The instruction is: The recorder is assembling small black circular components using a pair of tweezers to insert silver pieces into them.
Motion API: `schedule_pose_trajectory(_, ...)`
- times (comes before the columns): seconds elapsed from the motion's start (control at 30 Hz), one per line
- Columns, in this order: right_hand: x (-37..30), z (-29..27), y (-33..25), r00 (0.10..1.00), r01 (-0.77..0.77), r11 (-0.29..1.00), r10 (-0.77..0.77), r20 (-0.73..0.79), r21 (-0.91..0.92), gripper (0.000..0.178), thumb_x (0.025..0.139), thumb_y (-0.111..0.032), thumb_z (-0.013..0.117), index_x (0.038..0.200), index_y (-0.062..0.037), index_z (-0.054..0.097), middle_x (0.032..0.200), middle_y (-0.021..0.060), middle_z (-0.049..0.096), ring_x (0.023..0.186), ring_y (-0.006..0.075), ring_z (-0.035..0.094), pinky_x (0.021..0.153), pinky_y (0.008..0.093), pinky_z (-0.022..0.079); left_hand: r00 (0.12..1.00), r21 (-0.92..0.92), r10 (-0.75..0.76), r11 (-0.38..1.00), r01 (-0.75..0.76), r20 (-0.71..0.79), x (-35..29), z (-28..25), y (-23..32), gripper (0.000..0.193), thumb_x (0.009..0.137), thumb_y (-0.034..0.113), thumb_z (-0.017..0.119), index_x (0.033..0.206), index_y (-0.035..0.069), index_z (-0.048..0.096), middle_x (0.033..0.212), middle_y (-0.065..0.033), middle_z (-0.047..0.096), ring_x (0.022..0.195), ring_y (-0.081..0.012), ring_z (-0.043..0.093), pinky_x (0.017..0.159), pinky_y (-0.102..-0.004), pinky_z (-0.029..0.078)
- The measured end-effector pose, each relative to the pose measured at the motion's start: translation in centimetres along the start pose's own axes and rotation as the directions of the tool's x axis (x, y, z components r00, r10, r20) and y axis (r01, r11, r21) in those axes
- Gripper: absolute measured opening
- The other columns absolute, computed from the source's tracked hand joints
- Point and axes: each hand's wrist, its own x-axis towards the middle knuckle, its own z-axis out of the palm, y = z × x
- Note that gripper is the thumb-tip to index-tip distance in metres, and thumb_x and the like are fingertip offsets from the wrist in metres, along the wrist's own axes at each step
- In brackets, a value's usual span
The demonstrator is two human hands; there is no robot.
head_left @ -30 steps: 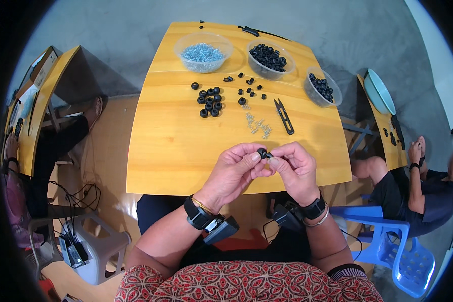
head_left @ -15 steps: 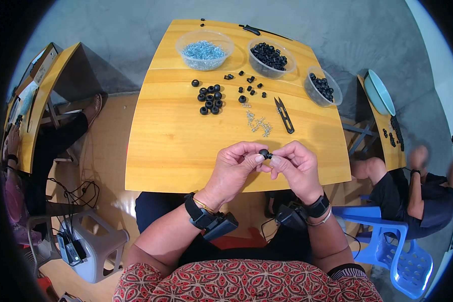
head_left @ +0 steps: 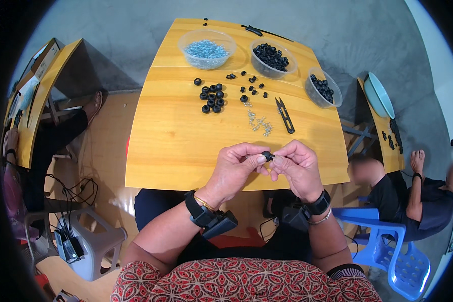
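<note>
Over the near edge of the table, my left hand [head_left: 234, 165] is closed, pinching a round black bead [head_left: 266, 155] between thumb and forefinger. Fingertips of my right hand [head_left: 299, 166] meet it from the other side, closed on a small dark piece [head_left: 272, 157] that touches the bead; its exact kind is too small to make out. Just beyond lie tiny clear beads [head_left: 259, 123] and black thread snips [head_left: 285, 116]. Further left, several round black beads [head_left: 211, 96] sit in a cluster, with small black cylindrical beads [head_left: 253, 79] scattered to their right.
Plastic tubs stand at the back: one of pale blue beads [head_left: 207, 50], one of black cylindrical beads [head_left: 271, 56], one of round black beads [head_left: 322, 89]. A black-handled tool [head_left: 254, 30] lies at the far edge. People sit at side tables; a blue stool [head_left: 395, 246] is at right.
The bead has shifted slightly right between my fingertips, and the small dark piece now sits closer against it. Both hands hold nearly the same place.
</note>
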Motion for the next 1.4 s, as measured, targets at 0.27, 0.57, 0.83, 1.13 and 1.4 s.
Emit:
schedule_pose_trajectory(0.27, 0.25, 0.33, -0.11, 0.999, -0.053, 0.990, 0.053, -0.002, 0.129, 0.005, 0.079, -0.001, 0.053, 0.081, 0.0014, 0.050, 0.074, 0.0108, 0.058, 0.057, 0.0130, 0.055, 0.052, 0.0233, 0.046, 0.993, -0.207, -0.105, 0.972, 0.114, 0.052, 0.11, -0.35, 0.02, 0.014, 0.081, 0.004, 0.050, 0.093, -0.002, 0.056, 0.083, -0.0100, 0.060, 0.066, -0.0130, 0.056, 0.062, -0.0238, 0.049)
schedule_pose_trajectory(0.57, 0.22, -0.21, 0.07, 0.995, -0.090, 0.976, 0.097, -0.024, 0.199, 0.004, 0.079, -0.001, 0.053, 0.082, 0.0010, 0.050, 0.074, 0.0108, 0.057, 0.059, 0.0136, 0.055, 0.052, 0.0238, 0.047, 0.990, -0.253, -0.133, 0.957, 0.142, 0.053, 0.32, -0.55, -0.19, 0.014, 0.082, 0.005, 0.050, 0.093, -0.002, 0.055, 0.079, -0.0082, 0.059, 0.065, -0.0116, 0.055, 0.061, -0.0238, 0.050)
schedule_pose_trajectory(0.83, 0.26, -0.06, 0.15, 0.998, -0.052, 0.995, 0.055, -0.040, 0.081, 0.005, 0.079, -0.002, 0.054, 0.081, 0.0013, 0.050, 0.071, 0.0095, 0.057, 0.055, 0.0119, 0.054, 0.050, 0.0223, 0.046, 0.993, -0.253, -0.110, 0.960, 0.119, 0.049, 0.19, -0.26, 0.05, 0.013, 0.081, 0.003, 0.051, 0.093, -0.001, 0.055, 0.081, -0.0079, 0.058, 0.066, -0.0118, 0.056, 0.062, -0.0237, 0.050)
schedule_pose_trajectory(1.13, 0.13, 0.29, 0.16, 0.998, -0.053, 0.998, 0.054, -0.040, 0.026, 0.006, 0.079, -0.002, 0.054, 0.078, 0.0013, 0.049, 0.070, 0.0088, 0.057, 0.054, 0.0115, 0.054, 0.050, 0.0219, 0.046, 0.996, -0.208, -0.087, 0.974, 0.087, 0.010, 0.21, -0.43, -0.31, 0.014, 0.080, 0.002, 0.051, 0.093, 0.000, 0.056, 0.084, -0.0103, 0.059, 0.071, -0.0149, 0.059, 0.064, -0.0237, 0.051)
schedule_pose_trajectory(1.4, 0.20, -0.17, 0.10, 1.000, -0.009, 0.999, 0.009, 0.013, -0.038, 0.007, 0.078, -0.002, 0.056, 0.077, 0.0012, 0.049, 0.070, 0.0083, 0.057, 0.055, 0.0115, 0.054, 0.051, 0.0220, 0.046, 0.994, -0.151, -0.111, 0.982, 0.110, 0.002, 0.09, -0.18, 0.01, 0.014, 0.080, 0.001, 0.051, 0.093, -0.001, 0.056, 0.084, -0.0121, 0.059, 0.070, -0.0160, 0.059, 0.065, -0.0253, 0.051)
